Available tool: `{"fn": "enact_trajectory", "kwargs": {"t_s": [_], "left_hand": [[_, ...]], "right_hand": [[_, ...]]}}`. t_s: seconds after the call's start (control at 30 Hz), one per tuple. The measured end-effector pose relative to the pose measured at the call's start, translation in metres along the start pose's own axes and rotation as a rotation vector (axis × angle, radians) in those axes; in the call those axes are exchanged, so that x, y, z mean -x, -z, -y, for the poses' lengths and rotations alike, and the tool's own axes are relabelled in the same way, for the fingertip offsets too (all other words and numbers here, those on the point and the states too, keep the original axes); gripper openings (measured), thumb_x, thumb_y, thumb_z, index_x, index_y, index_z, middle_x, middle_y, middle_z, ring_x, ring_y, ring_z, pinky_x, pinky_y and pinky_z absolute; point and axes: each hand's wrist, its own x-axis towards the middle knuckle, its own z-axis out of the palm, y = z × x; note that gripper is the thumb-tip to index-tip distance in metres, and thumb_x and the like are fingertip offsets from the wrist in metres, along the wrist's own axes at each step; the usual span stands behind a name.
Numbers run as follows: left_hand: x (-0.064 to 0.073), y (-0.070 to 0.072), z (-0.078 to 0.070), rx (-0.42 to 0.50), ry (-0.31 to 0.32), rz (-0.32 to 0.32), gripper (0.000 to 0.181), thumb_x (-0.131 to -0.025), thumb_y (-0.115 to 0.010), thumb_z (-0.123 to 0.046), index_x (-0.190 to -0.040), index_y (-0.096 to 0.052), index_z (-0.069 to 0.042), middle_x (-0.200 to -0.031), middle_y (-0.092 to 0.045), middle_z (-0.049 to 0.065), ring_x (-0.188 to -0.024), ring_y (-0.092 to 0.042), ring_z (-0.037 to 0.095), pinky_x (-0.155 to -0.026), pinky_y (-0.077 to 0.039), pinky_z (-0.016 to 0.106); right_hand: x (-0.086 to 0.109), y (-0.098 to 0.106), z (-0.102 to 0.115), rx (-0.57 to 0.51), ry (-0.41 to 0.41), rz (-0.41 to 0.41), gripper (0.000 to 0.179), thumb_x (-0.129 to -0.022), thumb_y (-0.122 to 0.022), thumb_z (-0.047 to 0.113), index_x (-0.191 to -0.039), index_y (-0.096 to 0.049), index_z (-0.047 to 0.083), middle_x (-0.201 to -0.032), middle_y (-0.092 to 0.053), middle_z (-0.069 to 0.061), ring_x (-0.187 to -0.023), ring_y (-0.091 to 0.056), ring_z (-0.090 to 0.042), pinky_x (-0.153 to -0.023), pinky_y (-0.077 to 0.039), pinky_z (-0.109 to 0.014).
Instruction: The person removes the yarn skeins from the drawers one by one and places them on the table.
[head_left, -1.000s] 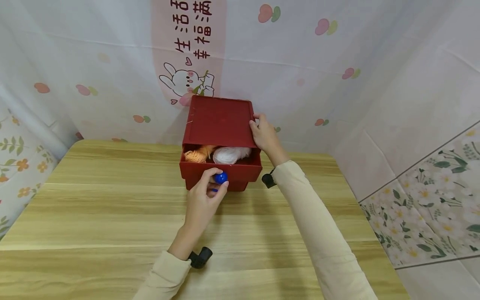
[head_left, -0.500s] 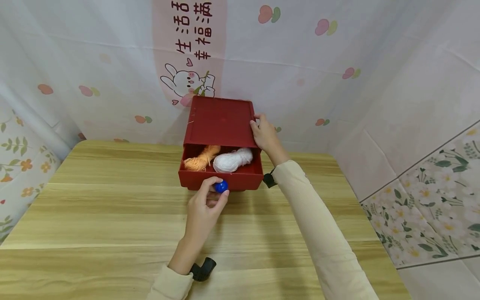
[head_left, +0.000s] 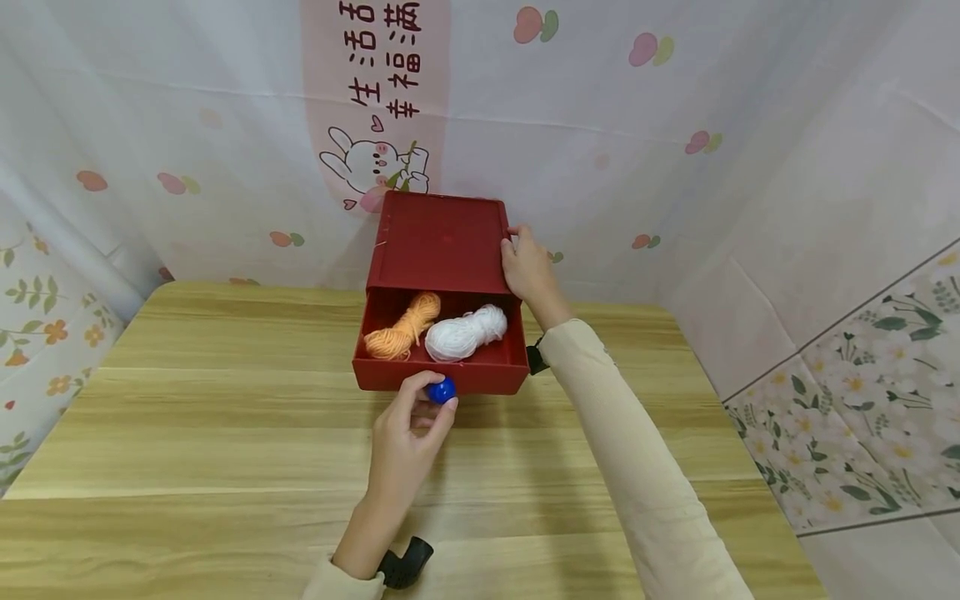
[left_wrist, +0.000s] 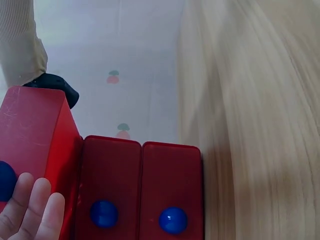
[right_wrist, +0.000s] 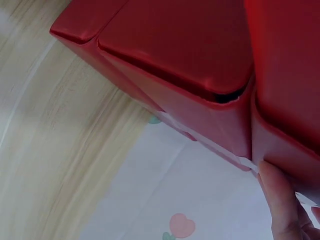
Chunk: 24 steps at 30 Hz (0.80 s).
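A red drawer cabinet [head_left: 446,242] stands against the back curtain, its top drawer [head_left: 491,380] pulled out toward me. Inside that drawer lie a skein of orange yarn [head_left: 405,327] on the left and a skein of white yarn [head_left: 467,332] on the right. My left hand [head_left: 405,433] pinches the drawer's round blue knob [head_left: 442,390] between thumb and index finger. The other fingers [left_wrist: 37,202] hang below it in the left wrist view. At the cabinet's upper right edge, my right hand [head_left: 531,268] rests with its fingers against the side.
Two lower drawers [left_wrist: 112,167] with blue knobs [left_wrist: 173,220] sit closed under the pulled one. The wooden table [head_left: 225,433] stretches to both sides and toward me. A printed curtain [head_left: 585,150] hangs right behind the cabinet.
My left hand has drawn the top drawer toward me by its knob, showing more of both yarn skeins. My right hand has stayed at the cabinet's edge.
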Motion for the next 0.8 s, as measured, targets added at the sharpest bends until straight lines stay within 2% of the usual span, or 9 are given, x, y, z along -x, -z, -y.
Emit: {"fn": "enact_trajectory", "kwargs": {"t_s": [0.13, 0.43, 0.8], "left_hand": [[0.004, 0.002, -0.001, -0.006, -0.005, 0.002, 0.031, -0.083, -0.070, -0.010, -0.111, -0.057, -0.016, -0.085, -0.066, 0.003, -0.070, -0.061, 0.008, -0.062, -0.053, 0.020], [0.015, 0.007, -0.007, -0.003, 0.054, 0.033, 0.032, -0.083, -0.069, -0.009, -0.111, -0.056, -0.015, -0.089, -0.065, 0.001, -0.072, -0.060, 0.006, -0.064, -0.053, 0.021], [0.024, 0.009, -0.008, 0.009, 0.057, 0.030, 0.033, -0.084, -0.068, -0.009, -0.113, -0.057, -0.017, -0.088, -0.064, 0.000, -0.072, -0.059, 0.005, -0.063, -0.053, 0.021]], "right_hand": [[0.000, -0.001, 0.002, 0.013, -0.014, -0.014, 0.043, -0.101, -0.032, 0.031, -0.139, -0.034, 0.013, -0.131, -0.052, -0.018, -0.115, -0.052, -0.032, -0.095, -0.042, -0.045], [0.000, -0.002, 0.002, 0.006, -0.014, -0.029, 0.042, -0.101, -0.033, 0.030, -0.140, -0.035, 0.013, -0.131, -0.051, -0.017, -0.115, -0.051, -0.031, -0.096, -0.041, -0.045], [0.002, -0.003, 0.002, 0.009, -0.010, -0.033, 0.043, -0.101, -0.033, 0.031, -0.140, -0.035, 0.012, -0.127, -0.053, -0.019, -0.111, -0.053, -0.032, -0.093, -0.043, -0.045]]}}
